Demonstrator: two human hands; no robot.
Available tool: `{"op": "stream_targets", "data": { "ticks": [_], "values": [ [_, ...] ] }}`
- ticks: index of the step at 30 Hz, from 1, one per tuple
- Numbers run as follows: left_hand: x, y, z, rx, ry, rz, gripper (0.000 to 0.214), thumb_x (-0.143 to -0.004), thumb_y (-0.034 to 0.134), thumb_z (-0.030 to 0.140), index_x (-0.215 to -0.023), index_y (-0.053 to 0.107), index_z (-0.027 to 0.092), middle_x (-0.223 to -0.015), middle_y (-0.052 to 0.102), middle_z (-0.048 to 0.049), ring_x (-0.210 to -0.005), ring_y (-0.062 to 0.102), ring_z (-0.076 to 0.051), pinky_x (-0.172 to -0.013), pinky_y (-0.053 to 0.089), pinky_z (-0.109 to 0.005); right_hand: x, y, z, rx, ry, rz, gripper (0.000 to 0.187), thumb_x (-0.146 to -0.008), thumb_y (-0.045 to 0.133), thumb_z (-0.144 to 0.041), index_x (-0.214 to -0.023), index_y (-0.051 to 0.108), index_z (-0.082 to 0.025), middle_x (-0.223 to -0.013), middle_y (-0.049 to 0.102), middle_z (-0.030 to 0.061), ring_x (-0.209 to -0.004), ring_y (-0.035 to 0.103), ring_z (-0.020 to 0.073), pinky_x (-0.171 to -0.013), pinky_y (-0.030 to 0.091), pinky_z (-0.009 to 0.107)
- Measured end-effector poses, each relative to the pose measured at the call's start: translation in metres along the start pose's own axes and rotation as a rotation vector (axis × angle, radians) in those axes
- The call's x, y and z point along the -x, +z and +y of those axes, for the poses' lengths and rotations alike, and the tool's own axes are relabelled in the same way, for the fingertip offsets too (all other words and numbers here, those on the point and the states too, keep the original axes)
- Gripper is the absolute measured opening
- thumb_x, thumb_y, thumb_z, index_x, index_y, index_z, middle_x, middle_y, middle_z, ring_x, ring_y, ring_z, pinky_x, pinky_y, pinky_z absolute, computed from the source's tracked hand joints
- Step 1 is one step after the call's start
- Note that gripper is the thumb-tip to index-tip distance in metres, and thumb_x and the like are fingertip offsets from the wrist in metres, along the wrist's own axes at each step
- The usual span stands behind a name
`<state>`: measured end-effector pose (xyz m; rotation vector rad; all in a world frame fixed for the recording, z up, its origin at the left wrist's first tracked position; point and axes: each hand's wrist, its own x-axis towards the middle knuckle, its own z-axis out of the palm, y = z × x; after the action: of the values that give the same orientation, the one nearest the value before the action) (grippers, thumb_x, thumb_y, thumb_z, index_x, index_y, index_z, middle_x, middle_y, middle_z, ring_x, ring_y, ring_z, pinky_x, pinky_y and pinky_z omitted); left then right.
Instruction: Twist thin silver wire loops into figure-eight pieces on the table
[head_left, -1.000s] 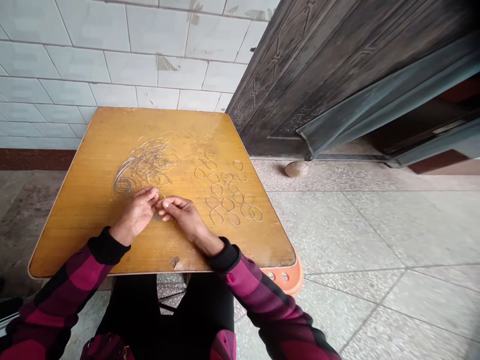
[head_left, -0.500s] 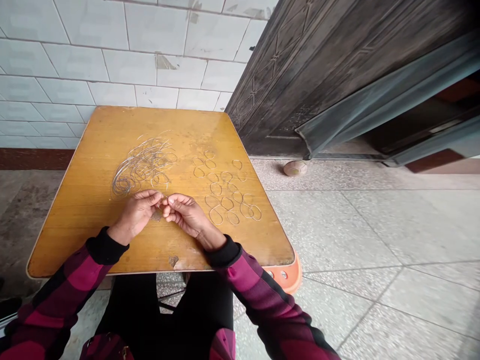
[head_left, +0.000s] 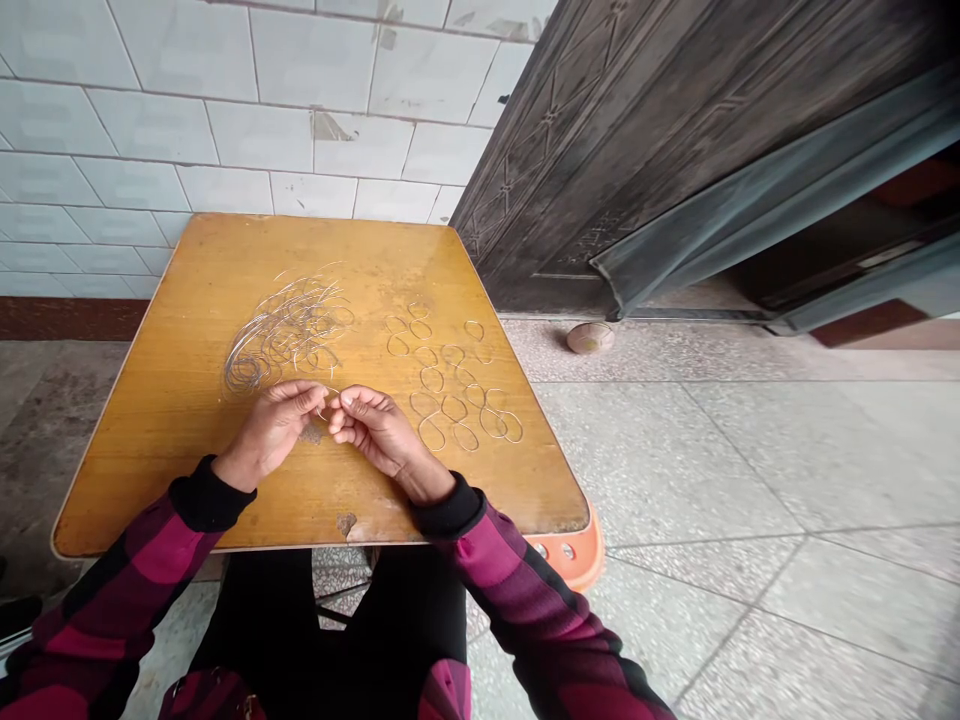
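Both hands low over the wooden table (head_left: 187,480), meeting just short of its middle. Left hand (head_left: 271,428) and right hand (head_left: 377,432) each closed into a fingertip pinch on one thin wire piece (head_left: 328,403), thumbs and forefingers nearly touching, remaining fingers curled under; held this close probably for control over something so fine. Wrists down near the wood, likely for a steadier grip. At eleven o'clock from the hands, a loose tangle of wire (head_left: 285,335), just beside the left knuckles and within easy reach. At two o'clock, bent wire loops (head_left: 450,390) laid flat in rough rows, some touching, most apart, seemingly set clear of the tangle against snagging. At five o'clock, under the table's corner, an orange plastic edge (head_left: 574,555). Farther off at two o'clock, on the floor, a small round object (head_left: 590,337) beside the dark door (head_left: 675,150).
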<state>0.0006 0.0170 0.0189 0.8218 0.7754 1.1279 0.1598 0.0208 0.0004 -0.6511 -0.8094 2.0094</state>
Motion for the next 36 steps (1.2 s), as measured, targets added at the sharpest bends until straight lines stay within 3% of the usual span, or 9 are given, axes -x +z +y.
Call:
{"op": "stream_targets", "data": {
  "ticks": [4,10,16,24,36],
  "values": [
    [0.0015,-0.0010,0.0009,-0.032,-0.030,0.009,0.020,-0.067,0.080,0.030,-0.078,0.075,0.014,-0.079,0.070,-0.0051,-0.075,0.060,-0.013,-0.071,0.045,-0.026,-0.0003,-0.0046,-0.0010,-0.007,-0.026,-0.014,0.022,-0.075,0.076,-0.037,-0.082,0.069,-0.017,-0.066,0.069,-0.0016,-0.059,0.065,0.0059,-0.058,0.057,0.015],
    [0.0023,-0.0024,0.0009,-0.015,-0.109,-0.061,0.024,-0.069,0.079,0.034,-0.074,0.072,0.011,-0.062,0.059,-0.0007,-0.048,0.040,-0.003,-0.044,0.029,-0.017,0.0016,-0.0031,-0.0041,-0.078,0.027,-0.054,0.024,-0.073,0.078,-0.035,-0.080,0.069,-0.015,-0.069,0.072,-0.0001,-0.059,0.067,0.0070,-0.056,0.057,0.015],
    [0.0031,-0.0024,0.0014,0.067,-0.140,-0.119,0.023,-0.074,0.076,0.032,-0.073,0.066,0.011,-0.059,0.055,0.0005,-0.049,0.044,-0.004,-0.045,0.033,-0.015,0.0036,-0.0003,-0.0035,-0.122,0.018,-0.143,0.023,-0.073,0.078,-0.035,-0.077,0.067,-0.015,-0.067,0.071,0.0002,-0.061,0.068,0.0080,-0.056,0.057,0.015],
    [0.0040,-0.0012,0.0035,0.082,-0.146,-0.066,0.020,-0.072,0.077,0.027,-0.074,0.067,0.011,-0.063,0.058,0.0005,-0.049,0.044,-0.003,-0.043,0.034,-0.013,0.0020,-0.0047,-0.0004,-0.121,0.017,-0.130,0.023,-0.075,0.078,-0.034,-0.077,0.065,-0.015,-0.063,0.068,-0.0023,-0.055,0.065,0.0061,-0.052,0.054,0.012],
    [0.0060,0.0037,0.0068,-0.091,-0.144,-0.090,0.027,-0.065,0.081,0.036,-0.072,0.071,0.011,-0.061,0.064,-0.0021,-0.043,0.042,-0.003,-0.038,0.035,-0.016,0.0033,-0.0038,-0.0051,-0.092,0.081,-0.135,0.021,-0.074,0.077,-0.029,-0.073,0.064,-0.013,-0.061,0.068,-0.0010,-0.048,0.063,0.0073,-0.044,0.053,0.013]
  ]
}}
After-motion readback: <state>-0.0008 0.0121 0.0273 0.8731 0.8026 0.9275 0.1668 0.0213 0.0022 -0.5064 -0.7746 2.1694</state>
